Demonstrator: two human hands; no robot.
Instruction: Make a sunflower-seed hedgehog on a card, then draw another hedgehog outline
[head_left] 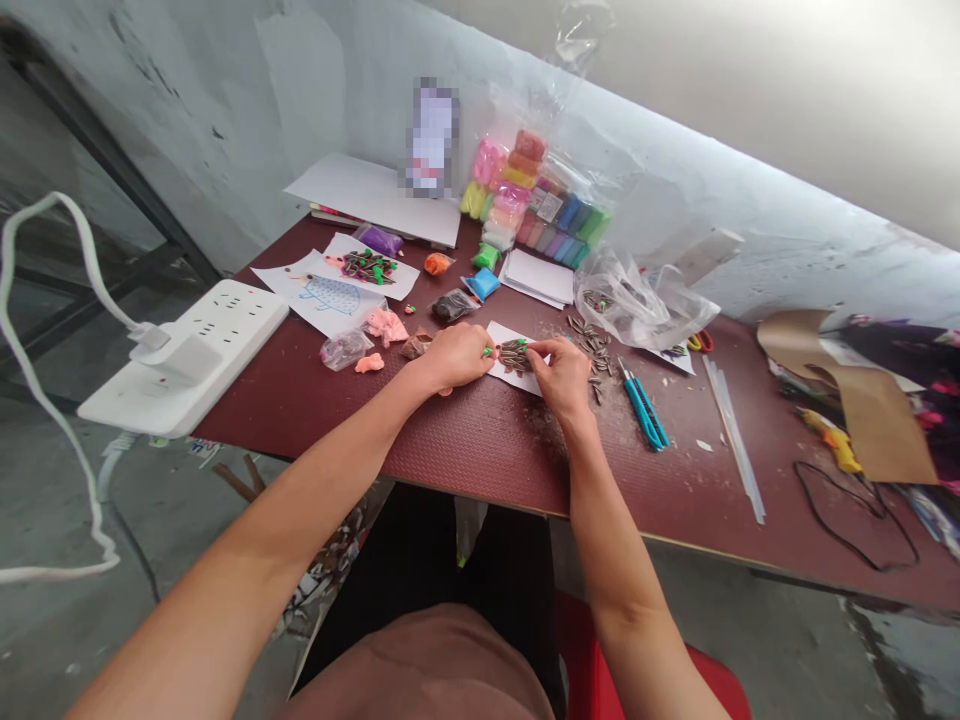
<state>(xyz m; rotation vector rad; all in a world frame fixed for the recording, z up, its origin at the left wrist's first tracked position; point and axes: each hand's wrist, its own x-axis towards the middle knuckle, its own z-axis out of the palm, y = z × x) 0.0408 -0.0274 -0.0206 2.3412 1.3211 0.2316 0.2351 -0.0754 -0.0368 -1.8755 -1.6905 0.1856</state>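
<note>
A small white card (529,384) lies on the dark red table, with a cluster of striped seeds (514,356) and bits of green on it. My left hand (465,357) is closed at the card's left edge, its fingertips by a small green piece (487,352); whether it grips that piece is too small to tell. At the card's right side my right hand (561,372) pinches at the seeds, thumb and finger together; what is between them is hidden. Loose striped seeds (592,345) are scattered just beyond my right hand.
Brown, black and pink clay lie left of the card. Teal scissors (643,405), clear sticks (733,440) and a yellow glue gun (832,440) are to the right. Bagged coloured clay (514,190) stands at the back. A white power strip (187,355) sits at the left edge.
</note>
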